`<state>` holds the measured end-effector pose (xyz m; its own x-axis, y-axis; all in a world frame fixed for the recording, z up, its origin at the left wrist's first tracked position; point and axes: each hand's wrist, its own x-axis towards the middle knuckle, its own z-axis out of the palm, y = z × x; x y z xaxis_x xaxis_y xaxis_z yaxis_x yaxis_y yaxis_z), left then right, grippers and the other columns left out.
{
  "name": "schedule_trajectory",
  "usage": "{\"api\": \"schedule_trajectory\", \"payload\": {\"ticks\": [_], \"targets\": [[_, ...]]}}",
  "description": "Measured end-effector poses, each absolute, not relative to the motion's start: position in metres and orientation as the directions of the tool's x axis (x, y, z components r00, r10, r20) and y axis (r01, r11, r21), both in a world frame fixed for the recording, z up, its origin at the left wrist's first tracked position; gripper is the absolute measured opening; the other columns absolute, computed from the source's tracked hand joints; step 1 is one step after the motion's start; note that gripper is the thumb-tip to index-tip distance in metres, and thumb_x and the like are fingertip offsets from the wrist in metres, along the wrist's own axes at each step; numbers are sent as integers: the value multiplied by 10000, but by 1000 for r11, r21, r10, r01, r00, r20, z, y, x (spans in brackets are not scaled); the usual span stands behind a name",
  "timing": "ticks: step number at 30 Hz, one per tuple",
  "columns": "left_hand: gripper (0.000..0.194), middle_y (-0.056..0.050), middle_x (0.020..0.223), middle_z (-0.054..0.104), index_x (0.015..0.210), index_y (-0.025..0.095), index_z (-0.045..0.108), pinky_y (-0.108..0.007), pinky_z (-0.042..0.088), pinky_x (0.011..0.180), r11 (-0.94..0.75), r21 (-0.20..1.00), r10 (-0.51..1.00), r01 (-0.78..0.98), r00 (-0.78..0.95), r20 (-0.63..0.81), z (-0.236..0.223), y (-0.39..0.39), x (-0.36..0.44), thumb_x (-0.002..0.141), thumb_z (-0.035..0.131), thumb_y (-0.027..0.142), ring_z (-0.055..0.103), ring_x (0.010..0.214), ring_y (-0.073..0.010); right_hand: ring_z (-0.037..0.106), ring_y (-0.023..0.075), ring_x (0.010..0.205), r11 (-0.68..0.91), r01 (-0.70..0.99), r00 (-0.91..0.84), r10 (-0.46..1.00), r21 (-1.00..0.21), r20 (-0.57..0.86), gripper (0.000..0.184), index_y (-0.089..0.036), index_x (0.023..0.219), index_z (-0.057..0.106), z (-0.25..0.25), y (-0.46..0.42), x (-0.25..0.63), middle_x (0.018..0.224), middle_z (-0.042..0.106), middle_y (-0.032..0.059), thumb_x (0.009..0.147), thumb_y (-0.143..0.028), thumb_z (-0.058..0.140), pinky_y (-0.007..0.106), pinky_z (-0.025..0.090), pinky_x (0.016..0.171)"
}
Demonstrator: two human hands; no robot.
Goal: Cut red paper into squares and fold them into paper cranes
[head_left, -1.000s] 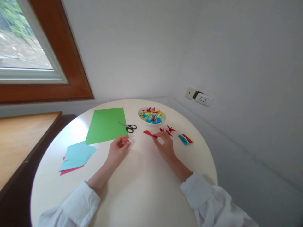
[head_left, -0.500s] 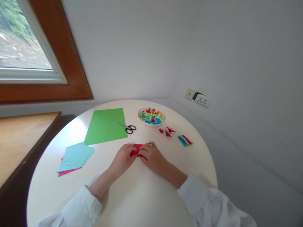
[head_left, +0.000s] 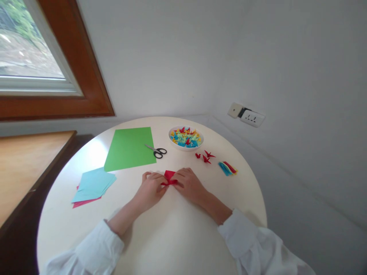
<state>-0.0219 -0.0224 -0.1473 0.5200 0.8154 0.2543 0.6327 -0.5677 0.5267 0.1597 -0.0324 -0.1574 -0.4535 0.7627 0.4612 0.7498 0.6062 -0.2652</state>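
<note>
Left hand [head_left: 151,189]: fingers pinching the left side of one red paper [head_left: 169,177], at the near side of the green sheet [head_left: 130,149]. Right hand [head_left: 189,184]: fingers gripping the paper's right side, above the white round table [head_left: 172,236].

We wore a loose white left sleeve [head_left: 83,252] and a matching right sleeve [head_left: 266,244], both softly creased behind broad, plain cuffs [head_left: 235,231]; beyond the cuffs, our left hand [head_left: 151,187] and right hand [head_left: 189,185] were bare.
</note>
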Motion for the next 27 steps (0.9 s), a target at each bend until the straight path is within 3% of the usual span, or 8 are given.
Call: {"api": "schedule_trajectory", "payload": {"ticks": [13,21,27], "targets": [[142,-8,783,686,735,202,622,-383,283,850,-556,491,823,670,527,212,-142,-26,-22,813,530,276,587,807,-173,585,156,850,567,681,-483,823,-464,298,109,-182,839,647,-144,-37,164,871,689,25,800,-97,591,318,350,814],[196,-26,765,685,682,184,606,-367,328,819,-465,583,867,666,477,147,-140,-26,-20,812,460,199,591,792,-178,558,145,759,343,742,-333,934,-576,129,101,-173,751,650,-134,-38,163,774,655,13,820,-173,577,307,341,753],[205,-12,697,660,704,185,601,-365,346,798,-380,624,905,683,414,99,-138,-31,-17,823,443,240,581,722,-176,547,144,758,241,795,-245,967,-557,70,181,-154,713,616,-133,-39,160,760,643,23,851,-145,499,297,333,737]]}}
